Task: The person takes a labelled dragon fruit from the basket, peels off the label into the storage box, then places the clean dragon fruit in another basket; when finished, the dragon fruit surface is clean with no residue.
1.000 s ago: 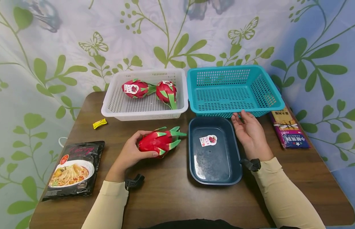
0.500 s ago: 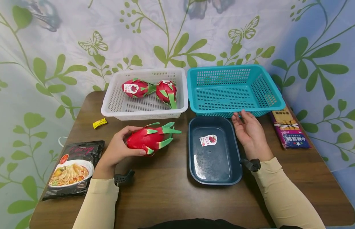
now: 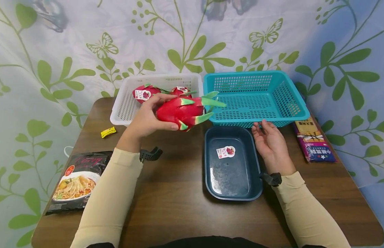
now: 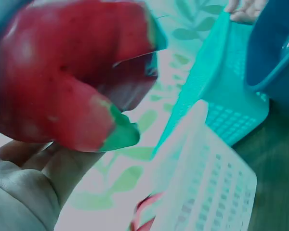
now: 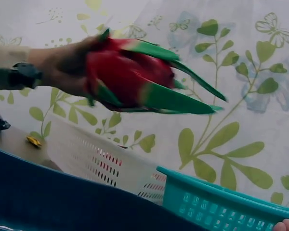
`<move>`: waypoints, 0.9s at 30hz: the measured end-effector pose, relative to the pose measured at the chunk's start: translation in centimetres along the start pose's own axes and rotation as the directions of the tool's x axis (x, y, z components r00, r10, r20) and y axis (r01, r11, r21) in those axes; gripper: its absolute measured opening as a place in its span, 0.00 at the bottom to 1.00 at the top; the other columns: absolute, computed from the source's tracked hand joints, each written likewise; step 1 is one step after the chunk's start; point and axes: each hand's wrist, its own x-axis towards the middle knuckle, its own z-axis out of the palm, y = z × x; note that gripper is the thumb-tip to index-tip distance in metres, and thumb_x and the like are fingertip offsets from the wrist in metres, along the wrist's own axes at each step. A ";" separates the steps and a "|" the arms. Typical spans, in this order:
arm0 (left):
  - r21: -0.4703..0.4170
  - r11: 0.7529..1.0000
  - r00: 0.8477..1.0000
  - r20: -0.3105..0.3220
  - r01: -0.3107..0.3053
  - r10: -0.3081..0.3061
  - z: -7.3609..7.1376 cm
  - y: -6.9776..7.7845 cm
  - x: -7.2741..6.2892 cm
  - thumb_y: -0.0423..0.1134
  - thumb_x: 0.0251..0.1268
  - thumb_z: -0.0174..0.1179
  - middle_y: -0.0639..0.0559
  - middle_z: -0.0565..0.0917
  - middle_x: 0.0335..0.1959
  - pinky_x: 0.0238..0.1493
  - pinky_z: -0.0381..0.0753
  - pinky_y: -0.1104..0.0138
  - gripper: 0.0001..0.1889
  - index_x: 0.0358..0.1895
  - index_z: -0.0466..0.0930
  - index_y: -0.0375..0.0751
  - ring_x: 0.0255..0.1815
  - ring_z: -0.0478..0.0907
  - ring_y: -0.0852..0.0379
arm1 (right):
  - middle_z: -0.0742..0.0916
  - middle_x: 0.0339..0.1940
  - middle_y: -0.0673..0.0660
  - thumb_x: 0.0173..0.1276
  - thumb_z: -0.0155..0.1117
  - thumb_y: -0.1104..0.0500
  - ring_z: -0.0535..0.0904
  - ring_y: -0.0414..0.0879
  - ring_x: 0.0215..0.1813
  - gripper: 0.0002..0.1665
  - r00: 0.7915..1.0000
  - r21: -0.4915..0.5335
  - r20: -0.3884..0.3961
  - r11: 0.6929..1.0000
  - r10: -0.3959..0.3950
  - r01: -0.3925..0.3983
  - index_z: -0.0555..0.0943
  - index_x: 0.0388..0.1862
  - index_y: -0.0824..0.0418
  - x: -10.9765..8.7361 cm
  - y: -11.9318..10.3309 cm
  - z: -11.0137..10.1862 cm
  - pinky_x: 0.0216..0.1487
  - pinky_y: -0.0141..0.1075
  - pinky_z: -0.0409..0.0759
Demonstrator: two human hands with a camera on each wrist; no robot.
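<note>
My left hand (image 3: 151,119) grips a red dragon fruit (image 3: 179,112) round its blunt end, its green leaf tips pointing right. In the right wrist view the dragon fruit (image 5: 130,74) is raised above the white basket (image 5: 101,154). Two more dragon fruits (image 3: 147,92) with stickers lie inside the white basket (image 3: 117,119), one partly hidden behind the held fruit. My right hand (image 3: 272,146) lies palm up beside the dark blue tub (image 3: 229,175), fingertips at the front rim of the teal basket (image 3: 260,123), holding nothing.
A sticker (image 3: 225,152) with a dragon fruit picture is in the dark blue tub. At left lie a black noodle packet (image 3: 77,182) and a small yellow wrapped piece (image 3: 108,132). A purple and yellow packet (image 3: 314,139) lies at right, partly under the teal basket's side.
My left hand has lifted the dragon fruit from near the tabletop, moving it away from me and rightward to the white basket's front. The right hand has stayed in place.
</note>
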 end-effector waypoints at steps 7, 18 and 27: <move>-0.013 0.997 0.993 0.097 0.071 -0.070 5.0 -0.3 9.8 0.43 0.52 0.84 0.52 0.76 0.65 0.50 0.87 0.54 0.41 0.71 0.74 0.52 0.66 0.72 0.50 | 0.75 0.49 0.60 0.80 0.58 0.67 0.74 0.50 0.53 0.08 0.999 -0.005 0.026 0.999 -0.037 0.037 0.67 0.44 0.63 0.3 -0.3 -0.4 0.49 0.37 0.81; 0.101 0.983 0.960 0.221 0.154 -0.173 10.7 -0.5 18.4 0.40 0.48 0.86 0.52 0.75 0.64 0.48 0.87 0.60 0.44 0.70 0.73 0.51 0.63 0.73 0.54 | 0.75 0.49 0.60 0.80 0.58 0.66 0.75 0.50 0.52 0.07 1.000 -0.026 0.013 0.999 -0.025 0.025 0.68 0.45 0.63 0.4 0.2 -0.5 0.48 0.35 0.82; 0.277 0.954 0.914 0.346 0.117 -0.213 13.1 -0.8 22.0 0.36 0.48 0.86 0.50 0.75 0.65 0.48 0.86 0.62 0.43 0.69 0.71 0.47 0.63 0.72 0.53 | 0.75 0.51 0.59 0.80 0.59 0.65 0.74 0.48 0.53 0.08 0.999 -0.080 0.015 0.996 -0.042 0.043 0.69 0.50 0.62 0.6 0.1 -1.0 0.50 0.34 0.82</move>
